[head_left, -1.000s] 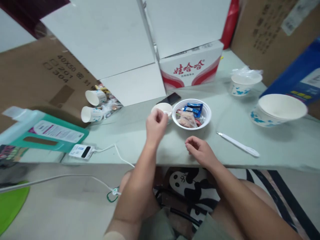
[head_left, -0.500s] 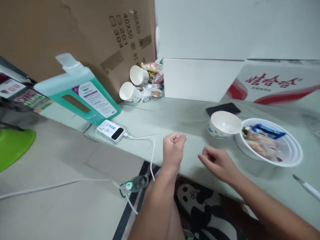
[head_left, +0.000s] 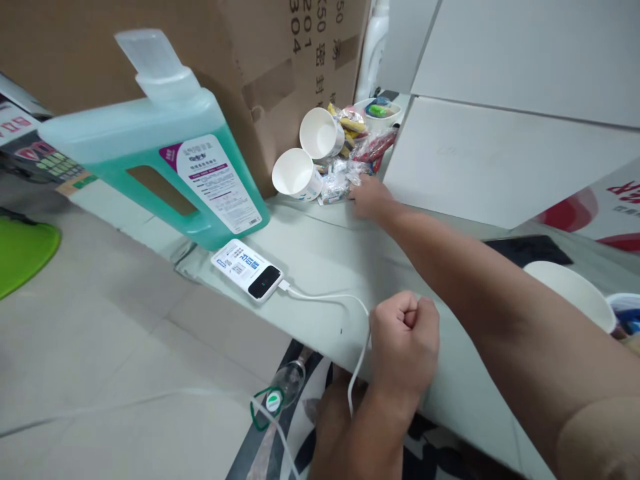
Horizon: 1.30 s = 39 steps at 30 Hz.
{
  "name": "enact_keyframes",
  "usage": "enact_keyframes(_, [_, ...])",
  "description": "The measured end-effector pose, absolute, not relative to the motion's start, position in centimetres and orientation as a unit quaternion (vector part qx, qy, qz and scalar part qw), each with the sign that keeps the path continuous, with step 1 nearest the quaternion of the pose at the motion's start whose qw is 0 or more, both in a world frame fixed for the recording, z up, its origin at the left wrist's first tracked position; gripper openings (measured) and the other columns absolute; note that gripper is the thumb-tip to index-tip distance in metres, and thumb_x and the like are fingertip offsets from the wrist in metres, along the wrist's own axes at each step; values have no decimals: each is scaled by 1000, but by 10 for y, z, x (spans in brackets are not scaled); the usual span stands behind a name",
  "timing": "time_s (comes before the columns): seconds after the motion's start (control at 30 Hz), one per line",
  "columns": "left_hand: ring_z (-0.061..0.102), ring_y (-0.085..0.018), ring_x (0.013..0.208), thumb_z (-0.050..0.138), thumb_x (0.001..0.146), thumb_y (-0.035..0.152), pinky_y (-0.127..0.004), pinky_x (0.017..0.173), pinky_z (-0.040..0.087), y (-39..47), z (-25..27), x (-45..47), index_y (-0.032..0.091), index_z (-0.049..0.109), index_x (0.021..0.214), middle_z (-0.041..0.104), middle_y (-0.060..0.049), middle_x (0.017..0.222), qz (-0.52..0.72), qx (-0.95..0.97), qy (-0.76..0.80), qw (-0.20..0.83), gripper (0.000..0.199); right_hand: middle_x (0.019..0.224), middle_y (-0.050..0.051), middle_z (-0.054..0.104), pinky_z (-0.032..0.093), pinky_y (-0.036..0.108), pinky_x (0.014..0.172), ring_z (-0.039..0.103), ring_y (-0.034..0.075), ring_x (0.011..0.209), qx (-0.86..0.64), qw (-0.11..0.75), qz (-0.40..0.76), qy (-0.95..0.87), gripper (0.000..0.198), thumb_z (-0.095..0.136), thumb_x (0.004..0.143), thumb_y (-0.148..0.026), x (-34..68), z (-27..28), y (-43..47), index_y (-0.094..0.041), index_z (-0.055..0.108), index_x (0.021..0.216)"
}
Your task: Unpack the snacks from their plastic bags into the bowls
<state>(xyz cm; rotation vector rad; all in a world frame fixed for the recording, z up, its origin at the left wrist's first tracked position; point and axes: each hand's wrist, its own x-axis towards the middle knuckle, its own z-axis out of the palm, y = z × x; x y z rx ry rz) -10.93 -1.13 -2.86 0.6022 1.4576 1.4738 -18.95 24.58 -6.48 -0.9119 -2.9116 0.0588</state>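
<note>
Right hand [head_left: 370, 197] into the snack pile, left hand [head_left: 406, 327] balled up.

So the right arm reaches out past the left, fingers bent down at the near edge of some clear-wrapped packets [head_left: 337, 181] (blurry, so I can't tell if they've actually got hold of one). The left is a tight fist over the table edge, nothing visible in it, with a white cable [head_left: 327, 295] running right beside it. The packets are crinkly, shiny plastic, with red and yellow wrappers [head_left: 353, 123] just beyond the right hand. Two paper cups [head_left: 296, 175] sit just left of that hand, white insides showing, and a white tub [head_left: 389, 121] past it holds something green and blue. Right of the right forearm there's a white bowl [head_left: 570, 290].
</note>
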Motion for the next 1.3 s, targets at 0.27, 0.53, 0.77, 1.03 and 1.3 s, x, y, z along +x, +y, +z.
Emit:
enact_keyframes(0.27, [20, -11, 53, 56, 83, 32, -31, 51, 23, -7, -32, -99, 23, 19, 57, 18, 4, 55, 638, 303, 574, 413, 46, 157, 19, 38, 42, 47, 112, 41, 36, 141, -325, 38, 51, -944, 45, 53, 89, -18, -55, -81, 143, -17, 68, 132])
enact_keyframes(0.53, [51, -15, 69, 64, 79, 31, -29, 68, 42, 2, -44, -54, 22, 50, 69, 52, 2, 70, 473, 497, 610, 398, 19, 130, 17, 60, 56, 46, 96, 62, 30, 117, -350, 183, 191, -899, 51, 49, 89, -14, 162, -103, 4, -24, 66, 136])
enact_keyframes(0.77, [64, -28, 113, 70, 79, 32, -43, 102, 46, 10, -63, 14, 20, 49, 132, 66, -13, 122, 283, 653, 466, 525, 59, 109, 16, 63, 57, 44, 85, 64, 29, 101, -415, 229, 229, -850, 31, 53, 89, -17, 217, -99, -24, -19, 76, 109])
enact_keyframes(1.03, [64, -18, 88, 77, 74, 45, -31, 80, 51, 30, -63, 58, 21, 51, 117, 56, -5, 113, 331, 564, 535, 535, 56, 126, 16, 67, 48, 49, 104, 63, 32, 118, -575, 324, 110, -743, 25, 52, 90, -25, 319, -69, -2, -21, 74, 101])
enact_keyframes(1.3, [64, -19, 87, 76, 73, 42, -31, 80, 51, 45, -61, 61, 21, 51, 111, 62, -4, 108, 340, 552, 563, 513, 50, 95, 15, 69, 48, 48, 82, 62, 33, 89, -751, 166, 87, -634, 28, 54, 84, -42, 411, -93, 3, -21, 69, 94])
